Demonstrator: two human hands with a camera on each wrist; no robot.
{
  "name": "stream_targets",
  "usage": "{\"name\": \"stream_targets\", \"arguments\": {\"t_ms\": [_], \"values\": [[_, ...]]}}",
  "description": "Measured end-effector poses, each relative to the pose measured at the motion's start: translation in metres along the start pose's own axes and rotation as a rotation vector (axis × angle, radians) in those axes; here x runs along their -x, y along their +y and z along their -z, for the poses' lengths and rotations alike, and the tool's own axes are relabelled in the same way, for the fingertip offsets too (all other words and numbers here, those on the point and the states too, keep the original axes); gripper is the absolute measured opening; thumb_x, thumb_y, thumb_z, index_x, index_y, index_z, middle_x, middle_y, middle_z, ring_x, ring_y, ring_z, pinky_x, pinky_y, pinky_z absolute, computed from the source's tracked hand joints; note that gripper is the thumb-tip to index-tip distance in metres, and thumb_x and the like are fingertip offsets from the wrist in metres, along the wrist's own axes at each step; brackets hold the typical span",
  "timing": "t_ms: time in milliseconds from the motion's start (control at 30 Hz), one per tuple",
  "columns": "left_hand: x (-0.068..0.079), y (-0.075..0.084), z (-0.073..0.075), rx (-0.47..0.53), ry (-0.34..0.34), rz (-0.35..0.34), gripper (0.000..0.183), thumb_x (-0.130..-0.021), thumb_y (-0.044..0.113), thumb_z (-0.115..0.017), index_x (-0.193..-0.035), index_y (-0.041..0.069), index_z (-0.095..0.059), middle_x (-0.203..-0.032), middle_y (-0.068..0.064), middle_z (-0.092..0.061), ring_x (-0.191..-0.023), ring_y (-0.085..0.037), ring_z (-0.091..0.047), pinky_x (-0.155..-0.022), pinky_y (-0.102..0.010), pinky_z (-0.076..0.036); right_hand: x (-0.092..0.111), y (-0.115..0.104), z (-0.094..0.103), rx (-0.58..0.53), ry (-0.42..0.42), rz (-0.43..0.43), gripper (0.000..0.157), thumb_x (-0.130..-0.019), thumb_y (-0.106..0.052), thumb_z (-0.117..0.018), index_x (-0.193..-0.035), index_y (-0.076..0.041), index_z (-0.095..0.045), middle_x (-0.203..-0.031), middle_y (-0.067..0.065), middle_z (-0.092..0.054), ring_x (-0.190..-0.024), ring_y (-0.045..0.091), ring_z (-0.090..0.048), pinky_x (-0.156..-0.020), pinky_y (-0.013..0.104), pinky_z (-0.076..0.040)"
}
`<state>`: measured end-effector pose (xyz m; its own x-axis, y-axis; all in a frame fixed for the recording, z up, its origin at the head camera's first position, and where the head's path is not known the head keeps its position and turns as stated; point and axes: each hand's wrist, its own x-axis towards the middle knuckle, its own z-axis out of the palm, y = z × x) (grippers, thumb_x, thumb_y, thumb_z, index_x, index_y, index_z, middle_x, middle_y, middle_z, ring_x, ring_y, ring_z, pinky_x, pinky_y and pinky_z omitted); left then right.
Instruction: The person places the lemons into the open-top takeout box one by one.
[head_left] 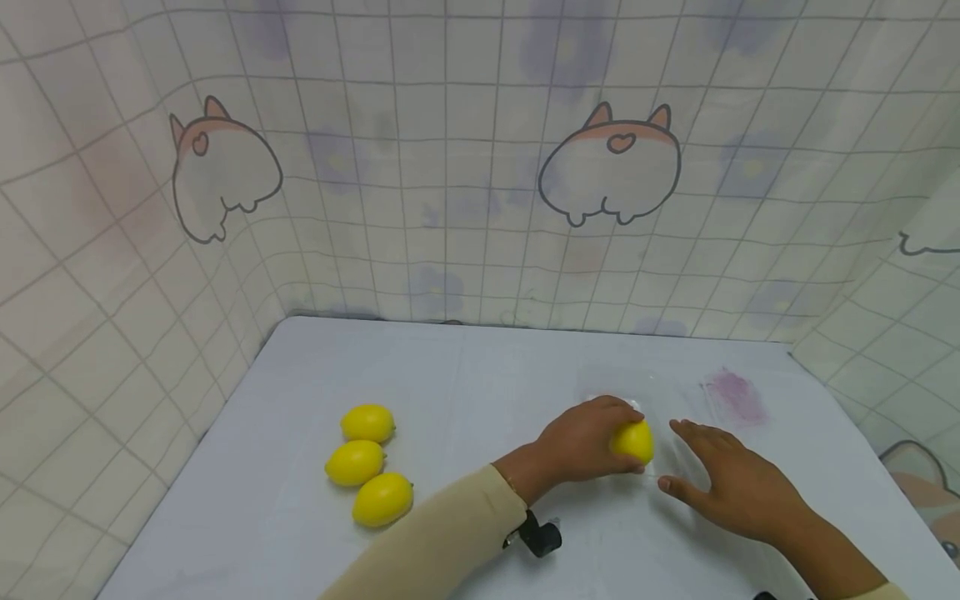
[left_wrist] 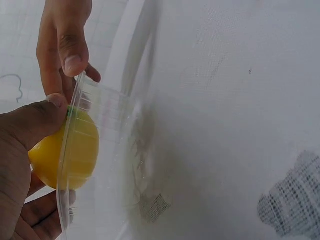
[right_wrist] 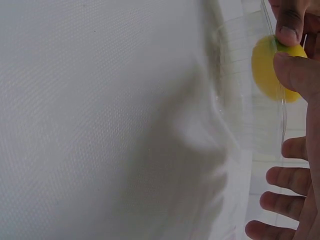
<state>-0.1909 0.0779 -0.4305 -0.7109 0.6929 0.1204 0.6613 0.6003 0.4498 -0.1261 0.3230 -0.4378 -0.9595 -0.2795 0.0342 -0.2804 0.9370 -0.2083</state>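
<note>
My left hand [head_left: 581,437] grips a yellow lemon [head_left: 633,442], thumb on one side and fingers on the other. In the left wrist view the lemon's lower part shows through the wall of a clear plastic container [left_wrist: 107,107], with its upper part above the rim. On the other side of the container is my right hand [head_left: 738,487], fingers spread and nothing held. From the right wrist its thumb overlaps the lemon at the rim. Three more lemons lie in a group on the left: a far one [head_left: 367,423], a middle one [head_left: 356,463] and a near one [head_left: 382,500].
A white cloth covers the table [head_left: 450,375], with a pinkish stain [head_left: 735,396] at the back right. Behind and beside it hangs a grid-patterned curtain [head_left: 465,167] with cartoon animals. A black wrist camera [head_left: 543,535] sits on the left wrist.
</note>
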Motion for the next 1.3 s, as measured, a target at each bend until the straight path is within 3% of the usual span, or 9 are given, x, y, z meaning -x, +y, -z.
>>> {"name": "stream_targets", "arguments": {"t_ms": [367, 667, 967, 1300], "values": [[-0.011, 0.003, -0.012, -0.035, -0.013, 0.021, 0.062, -0.089, 0.052, -0.077, -0.142, 0.024, -0.060, -0.140, 0.013, -0.057, -0.122, -0.003, -0.054, -0.098, -0.016, -0.045, 0.001, 0.000, 0.001, -0.009, -0.001, -0.003, 0.093, -0.090, -0.076, -0.055, -0.155, -0.011, -0.042, -0.150, 0.019, -0.050, -0.134, 0.045, -0.048, -0.086, 0.070, -0.051], [-0.018, 0.007, -0.020, -0.095, -0.072, 0.050, 0.061, -0.092, 0.055, -0.072, -0.144, 0.027, -0.059, -0.140, 0.016, -0.057, -0.121, -0.001, -0.055, -0.096, -0.017, -0.046, 0.001, 0.000, 0.000, -0.009, -0.003, -0.002, 0.093, -0.090, -0.077, -0.055, -0.155, -0.011, -0.042, -0.150, 0.017, -0.050, -0.135, 0.044, -0.047, -0.087, 0.069, -0.051], [-0.017, 0.010, -0.016, -0.124, -0.118, 0.053, 0.046, -0.102, 0.036, -0.062, -0.146, 0.024, -0.058, -0.144, 0.015, -0.055, -0.126, -0.002, -0.053, -0.102, -0.018, -0.044, 0.000, 0.001, -0.001, -0.007, -0.017, -0.013, 0.094, -0.089, -0.077, -0.056, -0.155, -0.011, -0.043, -0.150, 0.018, -0.050, -0.135, 0.044, -0.046, -0.088, 0.070, -0.050], [-0.018, 0.009, -0.016, -0.122, -0.138, 0.041, 0.049, -0.102, 0.037, -0.062, -0.149, 0.028, -0.053, -0.146, 0.018, -0.053, -0.124, 0.000, -0.053, -0.101, -0.018, -0.045, 0.000, 0.001, -0.001, -0.006, -0.022, -0.017, 0.093, -0.089, -0.075, -0.058, -0.155, -0.011, -0.043, -0.150, 0.018, -0.051, -0.135, 0.045, -0.047, -0.087, 0.070, -0.050]]}}
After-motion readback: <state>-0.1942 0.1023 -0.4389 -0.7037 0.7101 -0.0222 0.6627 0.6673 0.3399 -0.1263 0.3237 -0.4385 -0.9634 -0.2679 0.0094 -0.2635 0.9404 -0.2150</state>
